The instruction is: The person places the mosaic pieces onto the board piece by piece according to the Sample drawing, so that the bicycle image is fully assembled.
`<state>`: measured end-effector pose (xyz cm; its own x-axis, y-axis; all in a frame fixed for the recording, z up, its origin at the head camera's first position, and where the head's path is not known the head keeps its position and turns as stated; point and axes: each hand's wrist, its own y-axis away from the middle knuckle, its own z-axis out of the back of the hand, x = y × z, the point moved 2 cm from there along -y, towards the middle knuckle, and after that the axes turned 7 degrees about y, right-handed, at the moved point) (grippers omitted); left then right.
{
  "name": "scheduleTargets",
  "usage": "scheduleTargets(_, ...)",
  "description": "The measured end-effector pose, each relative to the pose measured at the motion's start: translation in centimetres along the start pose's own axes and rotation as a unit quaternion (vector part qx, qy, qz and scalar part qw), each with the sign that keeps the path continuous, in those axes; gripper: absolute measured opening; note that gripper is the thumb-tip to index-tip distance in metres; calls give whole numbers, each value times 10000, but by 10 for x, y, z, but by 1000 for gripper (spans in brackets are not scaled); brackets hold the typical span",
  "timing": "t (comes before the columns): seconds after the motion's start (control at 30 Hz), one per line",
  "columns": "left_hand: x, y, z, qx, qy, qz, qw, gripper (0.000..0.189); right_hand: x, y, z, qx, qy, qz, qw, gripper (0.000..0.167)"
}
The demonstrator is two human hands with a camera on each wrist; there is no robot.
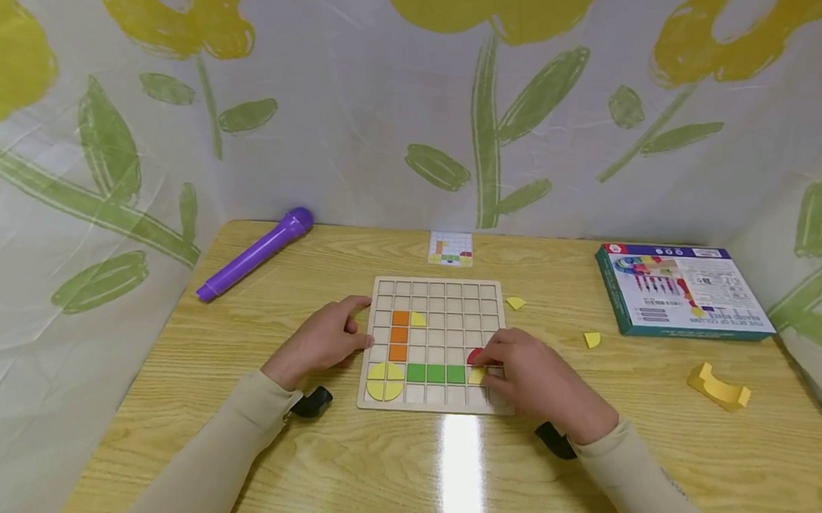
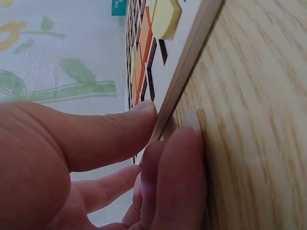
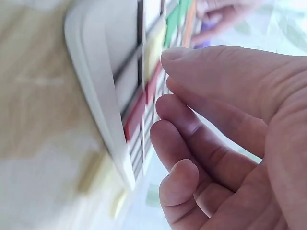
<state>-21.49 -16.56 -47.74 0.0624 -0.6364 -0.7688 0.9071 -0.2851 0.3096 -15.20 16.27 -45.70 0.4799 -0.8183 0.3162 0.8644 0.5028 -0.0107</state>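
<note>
A light wooden grid board (image 1: pixel 437 408) lies on the table between my hands. My left hand (image 1: pixel 324 339) grips its left edge, thumb (image 2: pixel 144 112) on the rim and the other fingers at its side. My right hand (image 1: pixel 533 371) reaches over the lower right cells. Its thumb and forefinger tips are close to a yellow quarter-circle tile (image 1: pixel 477 377) and a red tile (image 1: pixel 474 357), with nothing visible between them. Three orange squares (image 1: pixel 399 335), three green squares (image 1: pixel 436 374), a yellow tile (image 1: pixel 417 320) and a four-part yellow disc (image 1: pixel 385 381) fill other cells.
Behind the board lies a small pattern card (image 1: pixel 450 256). Two loose yellow quarter tiles (image 1: pixel 516 303) are to the right. A purple toy microphone (image 1: pixel 256 255) lies back left; a flat box (image 1: pixel 691 293) and yellow curved block (image 1: pixel 719 387) stand at the right.
</note>
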Motion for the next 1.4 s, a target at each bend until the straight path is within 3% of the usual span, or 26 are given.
scheduleTargets(0.2, 0, -1, -1, -16, 36, 93, 9999, 71, -24, 9, 19, 13, -26, -619, 9981, 17)
scheduleTargets(0.43, 2, -1, 1, -26, 23, 83, 10000, 72, -52, 36, 36, -35, -71, -995, 9950, 21)
scheduleTargets(0.7, 2, 0, 1, -12, -2, 20, 10000, 72, -95, 64, 48, -240, 137, -1465, 9888, 25)
scheduleTargets(0.97, 0, 0, 0, 26, 82, 30, 10000, 73, -121, 73, 52, -15, 146, -1922, 9812, 32)
scheduleTargets(1.4, 3, -2, 0, -7, 47, 31, 10000, 72, -124, 64, 51, -59, 87, -1770, 9842, 31)
